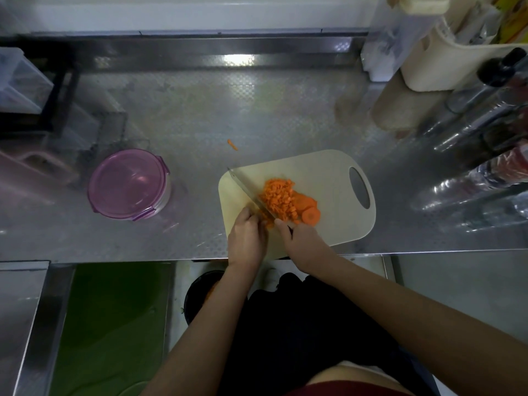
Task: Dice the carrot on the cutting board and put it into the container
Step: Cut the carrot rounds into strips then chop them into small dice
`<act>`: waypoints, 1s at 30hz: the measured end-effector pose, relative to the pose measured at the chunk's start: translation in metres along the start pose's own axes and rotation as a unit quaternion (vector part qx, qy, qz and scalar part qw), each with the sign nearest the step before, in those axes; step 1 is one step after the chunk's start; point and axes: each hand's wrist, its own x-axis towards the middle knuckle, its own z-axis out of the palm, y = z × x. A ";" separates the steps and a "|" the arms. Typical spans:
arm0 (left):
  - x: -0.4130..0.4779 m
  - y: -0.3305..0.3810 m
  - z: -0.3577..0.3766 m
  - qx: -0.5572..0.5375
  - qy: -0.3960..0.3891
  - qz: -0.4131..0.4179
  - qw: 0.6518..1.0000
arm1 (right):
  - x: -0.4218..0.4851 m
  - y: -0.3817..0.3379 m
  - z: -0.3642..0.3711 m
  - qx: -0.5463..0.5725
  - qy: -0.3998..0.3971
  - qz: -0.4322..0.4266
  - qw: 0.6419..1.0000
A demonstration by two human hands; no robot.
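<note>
A cream cutting board (328, 178) lies on the steel counter. A heap of diced carrot (278, 197) sits on it, with a few round carrot slices (310, 214) at its right side. My right hand (301, 242) grips the handle of a knife (245, 188), whose blade runs up and left along the heap. My left hand (247, 237) rests on the board's near left corner, fingertips on small carrot pieces beside the blade. A round container with a purple clip lid (128, 184) stands closed to the left of the board.
One stray carrot sliver (233, 144) lies on the counter behind the board. Clear bottles (480, 167) lie along the right side, with a cream utensil holder (434, 61) at the back right. A dark rack (43, 92) stands at the back left. The counter edge runs just under my wrists.
</note>
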 end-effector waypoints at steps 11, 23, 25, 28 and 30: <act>-0.002 -0.001 -0.001 -0.032 0.003 -0.018 0.999 | 0.011 -0.004 -0.024 0.101 -0.034 -0.006 0.994; -0.008 -0.006 -0.002 -0.089 0.058 -0.027 0.994 | -0.016 -0.006 -0.033 0.022 -0.047 -0.037 0.998; -0.009 -0.006 -0.002 -0.090 0.063 -0.029 0.994 | -0.020 -0.003 -0.031 0.018 -0.047 -0.036 0.998; -0.008 -0.004 -0.003 -0.089 0.068 -0.026 0.993 | -0.023 -0.002 -0.027 0.003 -0.057 -0.029 0.998; -0.008 -0.003 -0.003 -0.087 0.068 -0.026 0.994 | -0.023 -0.001 -0.026 -0.003 -0.072 -0.015 0.997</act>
